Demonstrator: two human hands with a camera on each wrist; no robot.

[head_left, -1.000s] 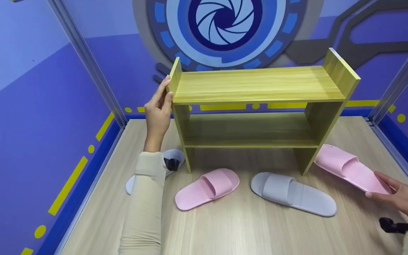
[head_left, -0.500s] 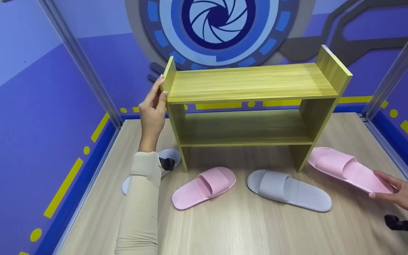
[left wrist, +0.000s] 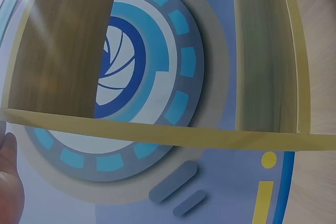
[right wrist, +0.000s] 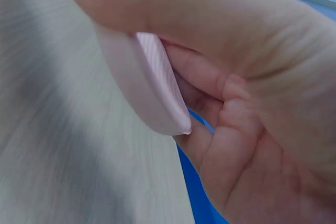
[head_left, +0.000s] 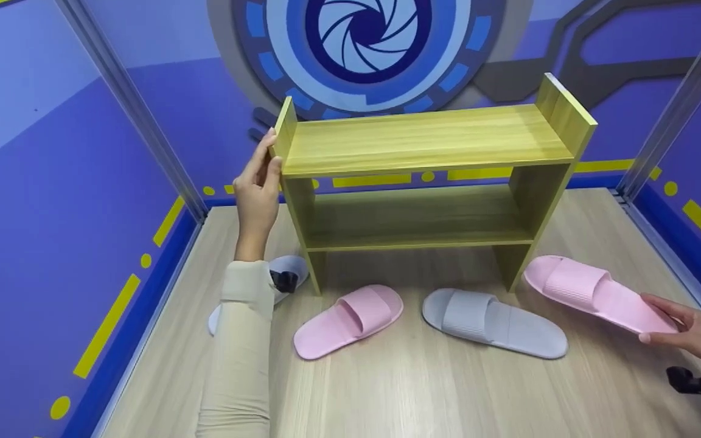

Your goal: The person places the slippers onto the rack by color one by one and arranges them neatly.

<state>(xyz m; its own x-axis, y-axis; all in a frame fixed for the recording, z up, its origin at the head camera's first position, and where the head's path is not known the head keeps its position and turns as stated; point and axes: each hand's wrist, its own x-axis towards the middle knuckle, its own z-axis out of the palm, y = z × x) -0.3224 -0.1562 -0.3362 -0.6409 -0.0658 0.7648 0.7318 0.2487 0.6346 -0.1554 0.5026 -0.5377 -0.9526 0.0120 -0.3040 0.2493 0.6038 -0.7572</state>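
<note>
In the head view, my left hand (head_left: pixel 257 194) holds the left side panel of a yellow wood-grain two-tier shelf (head_left: pixel 423 143), thumb near the front edge and fingers along the outer side. The left wrist view shows a thumb (left wrist: pixel 10 182) beside the panel's edge (left wrist: pixel 157 132). My right hand (head_left: pixel 697 331) grips a pink slipper (head_left: pixel 575 286) by its heel end, thumb and fingers on opposite faces. Its toe points toward the shelf's right leg. Close up, the right wrist view has the slipper's sole edge (right wrist: pixel 142 87) between thumb and fingers.
Before the shelf lie another pink slipper (head_left: pixel 350 322) and a grey slipper (head_left: pixel 493 322). A pale bluish slipper (head_left: pixel 289 267) is partly hidden behind my left forearm. Purple-blue printed walls (head_left: pixel 113 243) enclose the wooden surface (head_left: pixel 387 395) at the sides and back.
The head view has shifted slightly, so the shelf and floor slippers appear farther left. My right hand has edged right with the pink slipper. My left hand keeps its hold on the shelf.
</note>
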